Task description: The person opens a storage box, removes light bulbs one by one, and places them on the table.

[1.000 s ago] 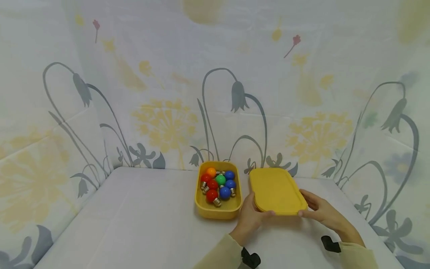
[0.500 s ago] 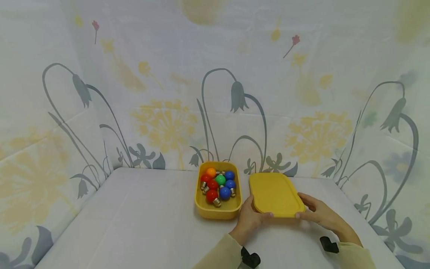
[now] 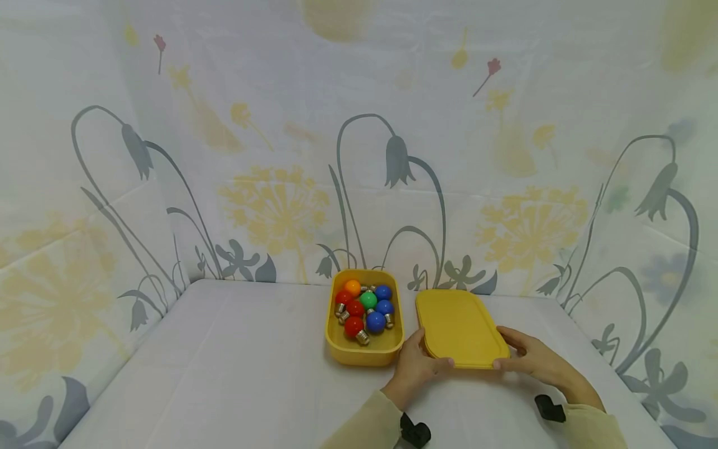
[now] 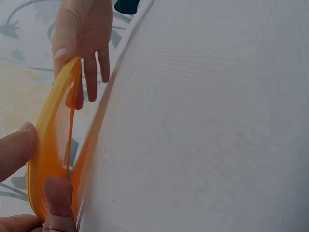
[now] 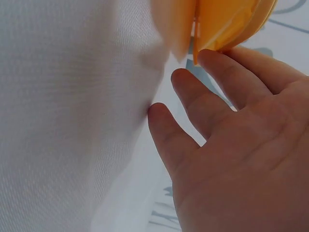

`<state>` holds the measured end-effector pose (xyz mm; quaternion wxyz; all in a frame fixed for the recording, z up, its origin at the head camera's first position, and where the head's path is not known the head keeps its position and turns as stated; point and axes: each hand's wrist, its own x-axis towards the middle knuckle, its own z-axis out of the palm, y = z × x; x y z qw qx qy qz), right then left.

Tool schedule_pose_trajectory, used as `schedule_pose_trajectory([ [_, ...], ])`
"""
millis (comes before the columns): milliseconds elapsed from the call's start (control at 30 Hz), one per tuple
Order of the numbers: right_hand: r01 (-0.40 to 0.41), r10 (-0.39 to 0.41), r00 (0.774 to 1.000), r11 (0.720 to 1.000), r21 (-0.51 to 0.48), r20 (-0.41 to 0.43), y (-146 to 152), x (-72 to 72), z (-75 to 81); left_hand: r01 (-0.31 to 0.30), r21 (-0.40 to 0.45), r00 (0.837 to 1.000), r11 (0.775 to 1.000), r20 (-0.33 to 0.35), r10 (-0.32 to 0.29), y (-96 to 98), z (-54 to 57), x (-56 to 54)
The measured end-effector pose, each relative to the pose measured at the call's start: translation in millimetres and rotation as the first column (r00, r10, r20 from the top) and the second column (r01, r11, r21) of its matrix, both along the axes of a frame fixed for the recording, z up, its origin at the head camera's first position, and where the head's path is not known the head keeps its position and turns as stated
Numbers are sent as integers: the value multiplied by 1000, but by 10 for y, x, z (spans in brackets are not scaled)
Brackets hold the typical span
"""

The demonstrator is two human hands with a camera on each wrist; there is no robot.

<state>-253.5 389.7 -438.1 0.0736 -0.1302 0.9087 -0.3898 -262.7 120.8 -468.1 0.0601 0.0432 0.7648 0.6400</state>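
We had one yellow lid (image 3: 462, 327), just right of the yellow box (image 3: 364, 357), its near edge toward the person. Grip: our left hand (image 3: 412, 368), between box and lid, pinched the lid's near left corner, thumb and fingers on opposite faces. Our right hand (image 3: 535, 362), farther right of the box than the lid, pinched the near right corner by thumb and forefinger; its other fingers were spread.

Risks as we judged them: both holds sat at the near end, so the far end had no hand on it and could have tipped or dropped if either pinch slipped. The left hand was right up against the box's near right corner; a careless swing could have bumped the box and rolled the bulbs. We couldn't tell from the head view whether hand and box touched, nor how much of the lid met the white tabletop (image 3: 252, 355).

Counts: one box, one lid, two hands, two black wrist mounts (image 3: 415, 430). In the box, eight bulbs showed: three red bulbs (image 3: 354, 327), three blue bulbs (image 3: 376, 322), one green bulb (image 3: 368, 300), one orange bulb (image 3: 352, 287).
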Motion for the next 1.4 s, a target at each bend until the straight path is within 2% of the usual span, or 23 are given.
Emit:
schedule_pose_trajectory([
  [133, 16, -16, 1000, 999, 29, 0, 5, 6, 18, 12, -28, 1000, 1000, -4, -12, -6, -7, -2],
  [367, 25, -26, 999, 999, 38, 25, -3, 8, 19, 24, -89, 999, 996, 28, -21, -20, 38, 10],
  [633, 23, -24, 1000, 996, 89, 9, -1, 16, -8, 34, -148, 999, 988, 20, -31, -20, 71, 13],
  [933, 20, -24, 999, 993, 113, 29, -3, 14, -10, 41, -146, 996, 988, 87, -29, -28, 106, 4],
  [1233, 1, -2, 1000, 996, 90, 16, -2, 11, -13, 48, -141, 997, 989, 69, -39, -45, 92, -8],
  [1400, 8, -7, 1000, 996, 86, -6, -3, 17, -6, 80, -184, 995, 980, 77, -66, -54, 110, 9],
])
